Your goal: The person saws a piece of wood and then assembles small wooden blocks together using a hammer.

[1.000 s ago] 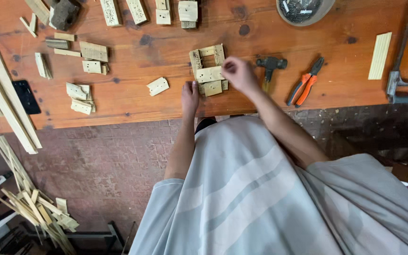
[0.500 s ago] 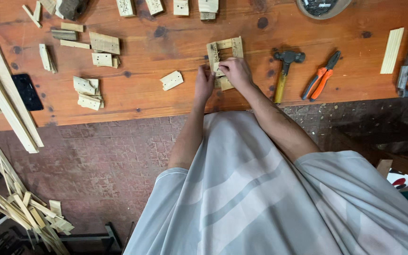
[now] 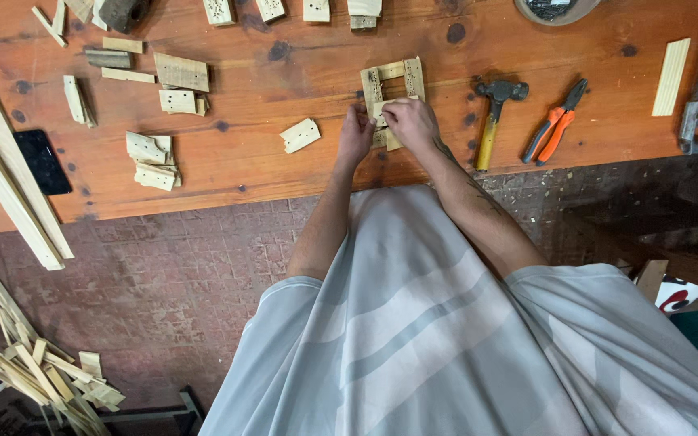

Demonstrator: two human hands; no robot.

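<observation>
**Both hands gripping one slat at a small wooden frame**

The person is standing at the wooden counter [image 3: 300,182], both hands closing on one pale wood slat [image 3: 387,106] at the near edge of a small wooden frame [image 3: 392,85]. The left hand [image 3: 355,133] is pinching the slat's left end; the right hand [image 3: 410,123] is wrapping over its right part. The frame is lying flat, directly at 12 o'clock from the hands. A loose drilled block [image 3: 300,135] is lying at 9 o'clock, near the left hand. At 3 o'clock a hammer [image 3: 492,119] is resting, with orange-handled pliers [image 3: 555,119] beyond it. Cut wood offcuts [image 3: 155,153] are lying scattered well apart toward 9 o'clock.
</observation>
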